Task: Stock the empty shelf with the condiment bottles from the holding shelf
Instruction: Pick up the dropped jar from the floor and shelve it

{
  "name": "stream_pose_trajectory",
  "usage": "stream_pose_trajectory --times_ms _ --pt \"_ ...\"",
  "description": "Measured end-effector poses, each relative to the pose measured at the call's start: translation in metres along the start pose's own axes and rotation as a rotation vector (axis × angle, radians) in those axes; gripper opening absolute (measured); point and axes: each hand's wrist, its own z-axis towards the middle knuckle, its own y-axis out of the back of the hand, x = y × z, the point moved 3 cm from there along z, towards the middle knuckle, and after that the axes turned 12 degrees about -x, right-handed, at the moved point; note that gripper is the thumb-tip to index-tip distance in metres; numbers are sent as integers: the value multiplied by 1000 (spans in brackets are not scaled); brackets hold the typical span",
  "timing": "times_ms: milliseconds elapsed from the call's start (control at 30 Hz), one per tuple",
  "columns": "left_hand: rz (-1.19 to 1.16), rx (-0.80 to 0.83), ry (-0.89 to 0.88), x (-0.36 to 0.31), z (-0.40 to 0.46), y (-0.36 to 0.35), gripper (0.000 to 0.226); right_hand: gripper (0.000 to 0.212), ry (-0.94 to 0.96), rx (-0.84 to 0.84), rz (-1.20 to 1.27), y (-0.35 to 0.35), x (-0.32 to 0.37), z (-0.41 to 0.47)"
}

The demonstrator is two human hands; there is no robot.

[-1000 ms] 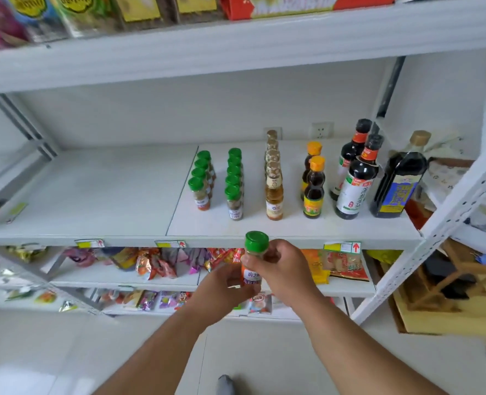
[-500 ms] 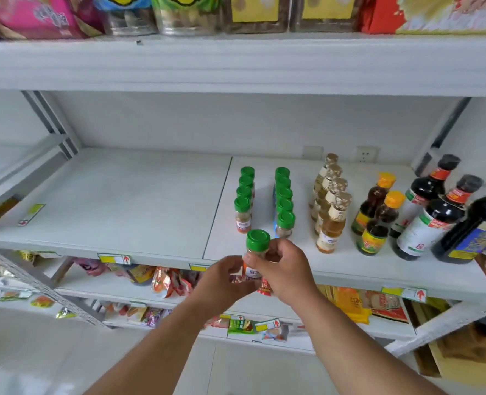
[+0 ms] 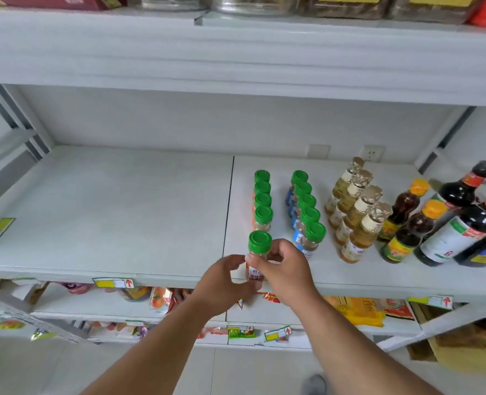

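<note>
A small green-capped spice jar stands upright at the front edge of the white shelf, directly in front of a row of several like jars. My left hand holds its lower body from the left. My right hand grips it from the right, fingers curled round it. A second row of green-capped jars stands just to the right. Further right are amber oil bottles, orange-capped bottles and dark soy sauce bottles.
The shelf's left panel holds nothing but price tags on its front lip. An upper shelf with jars and boxes overhangs. Snack packets fill the lower shelves. A wall socket sits behind the bottles.
Both hands have carried the jar up and forward to the shelf's front edge, just ahead of the left jar row. The view has moved closer and leftward.
</note>
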Motion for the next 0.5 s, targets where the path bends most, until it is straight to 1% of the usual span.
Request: stream_pose_trajectory --times_ms 100,233,400,500 --pt "78 -32 -34 1 13 1 69 29 1 -9 -25 -5 -5 9" --pt "163 -68 -76 -4 27 -3 76 33 -17 -4 -66 -7 -14 20" --pt "180 -88 -64 -5 38 -10 76 39 -46 -39 -89 -6 -30 32" --pt "192 -84 -70 -5 40 -14 72 37 -46 -41 -81 -6 -33 37"
